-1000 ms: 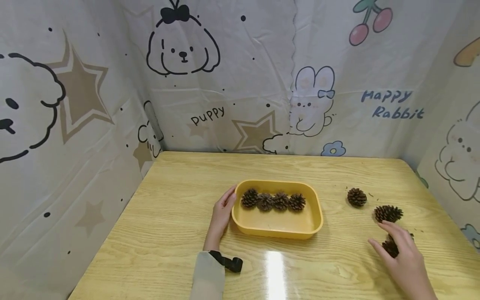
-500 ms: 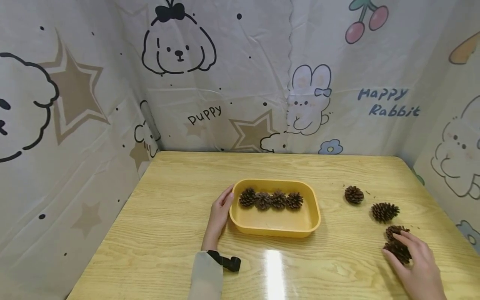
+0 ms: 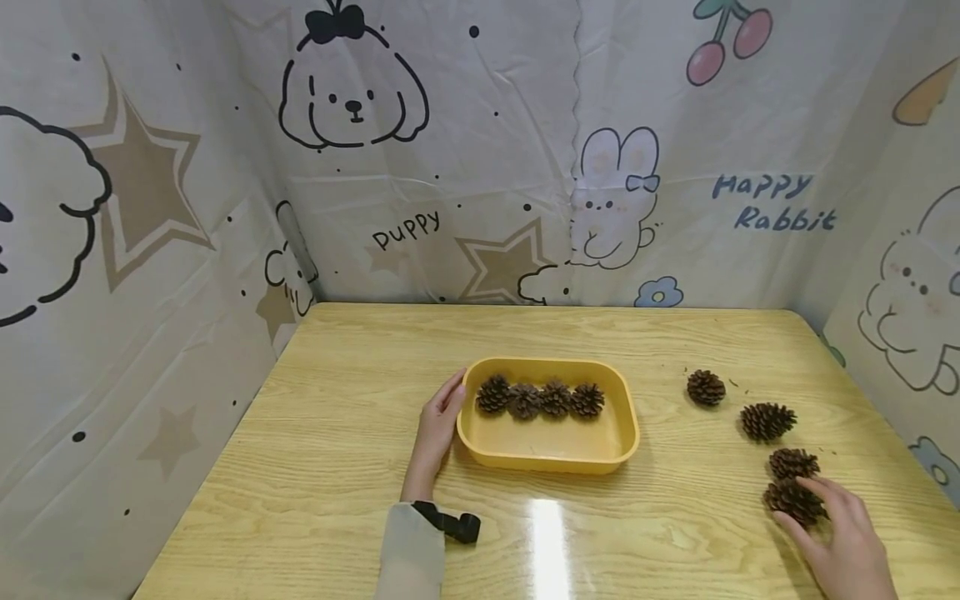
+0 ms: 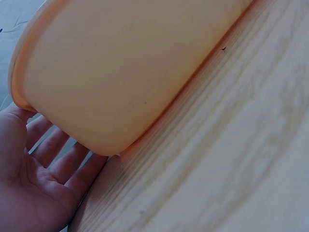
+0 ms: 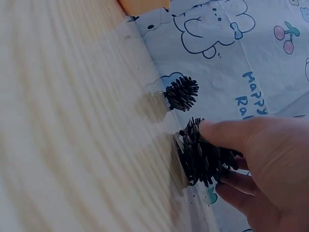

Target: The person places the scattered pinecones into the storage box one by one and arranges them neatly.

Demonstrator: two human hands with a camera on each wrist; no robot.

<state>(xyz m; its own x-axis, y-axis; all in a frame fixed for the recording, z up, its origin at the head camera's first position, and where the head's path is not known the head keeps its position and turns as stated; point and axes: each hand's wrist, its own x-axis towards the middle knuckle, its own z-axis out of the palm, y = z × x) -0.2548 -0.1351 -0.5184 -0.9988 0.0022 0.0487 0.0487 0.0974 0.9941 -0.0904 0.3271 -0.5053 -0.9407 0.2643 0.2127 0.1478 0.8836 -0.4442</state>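
A yellow plastic basin (image 3: 547, 462) stands mid-table with a row of several brown pine cones (image 3: 555, 399) along its far side. My left hand (image 3: 440, 423) rests against its left end; in the left wrist view the fingers (image 4: 46, 147) lie fairly straight along the end wall, the thumb up by the rim. At the table's right, my right hand (image 3: 843, 533) has thumb and fingers on either side of the nearest loose pine cone (image 3: 795, 501). The right wrist view shows the thumb (image 5: 227, 130) pressed on that cone, fingers curled beyond it.
Just behind the held cone lies another pine cone (image 3: 792, 462). Two more, one elongated cone (image 3: 768, 422) and one rounder cone (image 3: 706, 388), lie further back. Small dark crumbs are scattered near them. A printed cloth (image 3: 480, 167) walls off the wooden table (image 3: 360, 358) at back and sides.
My right hand has moved right and toward me, from hovering over the near cones to gripping the nearest one. The left hand and basin have kept their places; the head view shifted slightly.
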